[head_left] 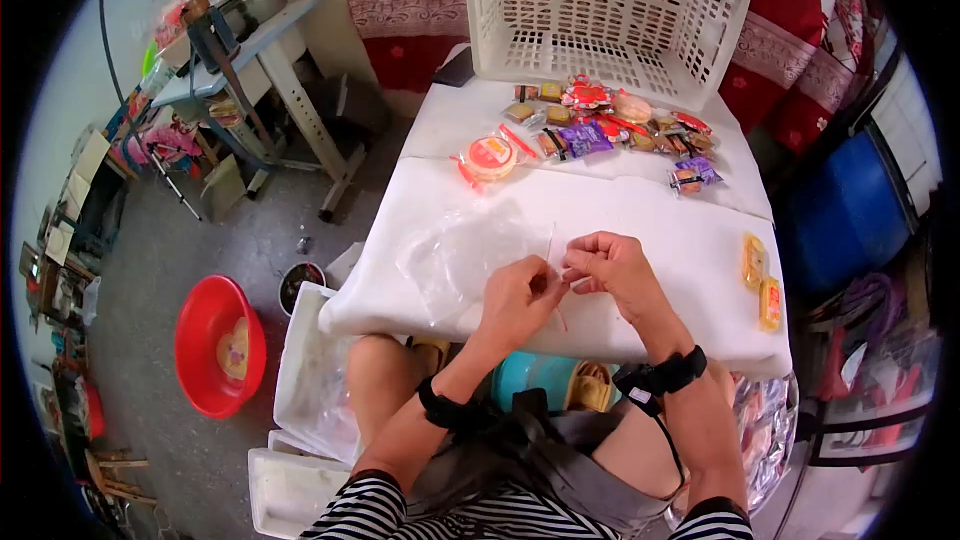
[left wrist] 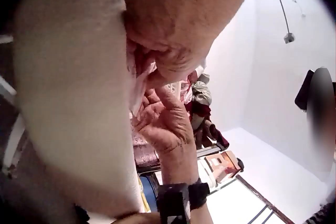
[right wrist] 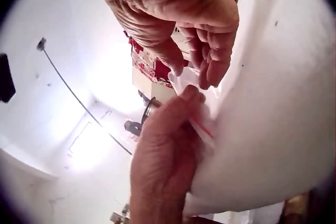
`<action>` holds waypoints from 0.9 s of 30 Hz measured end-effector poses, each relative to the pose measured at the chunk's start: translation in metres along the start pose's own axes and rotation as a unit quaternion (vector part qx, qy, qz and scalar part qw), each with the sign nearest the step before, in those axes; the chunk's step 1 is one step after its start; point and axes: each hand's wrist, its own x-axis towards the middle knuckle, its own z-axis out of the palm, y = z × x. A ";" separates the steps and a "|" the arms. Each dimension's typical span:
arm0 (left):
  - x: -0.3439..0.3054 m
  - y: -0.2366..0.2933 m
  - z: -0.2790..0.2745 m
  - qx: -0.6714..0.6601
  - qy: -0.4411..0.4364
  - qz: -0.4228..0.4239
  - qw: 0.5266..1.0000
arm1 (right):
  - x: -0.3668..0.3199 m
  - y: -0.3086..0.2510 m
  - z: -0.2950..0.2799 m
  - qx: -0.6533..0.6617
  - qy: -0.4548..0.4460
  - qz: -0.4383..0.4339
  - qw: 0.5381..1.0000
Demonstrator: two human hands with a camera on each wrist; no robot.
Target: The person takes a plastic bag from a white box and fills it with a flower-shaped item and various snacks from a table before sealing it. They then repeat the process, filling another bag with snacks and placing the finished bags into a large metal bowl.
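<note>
A clear plastic bag with a thin red strip along its edge lies flat on the white-covered table. My left hand pinches the bag by that edge, and the red strip runs out from beneath the thumb in the right wrist view. Close beside it is my right hand, its fingertips right at the bag's edge. The right wrist view shows a gap between this hand's thumb and its loosely bent fingers. Seen from the left wrist, both hands meet over the table's side.
Several small wrapped snacks lie in a pile at the table's back, near a round red-and-clear package. A white plastic crate stands behind them. Two yellow packets lie at the right edge. A red basin sits on the floor.
</note>
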 end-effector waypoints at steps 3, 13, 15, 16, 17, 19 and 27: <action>-0.001 0.004 -0.003 0.010 -0.026 -0.032 0.999 | -0.004 -0.002 0.003 -0.089 0.004 -0.009 0.996; -0.003 0.000 -0.004 -0.045 -0.024 -0.031 0.998 | 0.002 0.003 0.001 -0.104 0.014 -0.033 0.994; -0.002 -0.002 -0.005 -0.077 -0.017 -0.043 0.996 | 0.000 0.000 -0.005 -0.077 0.036 -0.007 0.996; -0.003 -0.003 -0.004 -0.080 -0.023 -0.042 0.996 | -0.001 0.001 -0.011 -0.077 0.043 -0.006 0.996; -0.003 -0.003 -0.004 -0.081 0.004 -0.058 0.995 | -0.002 0.001 -0.019 -0.138 0.063 -0.017 0.988; -0.002 -0.003 -0.006 -0.067 0.034 -0.079 0.994 | -0.003 0.005 -0.028 -0.200 0.088 -0.028 0.975; -0.004 0.013 -0.003 0.144 0.103 0.144 0.974 | -0.005 0.013 -0.008 -0.426 0.188 -0.199 0.862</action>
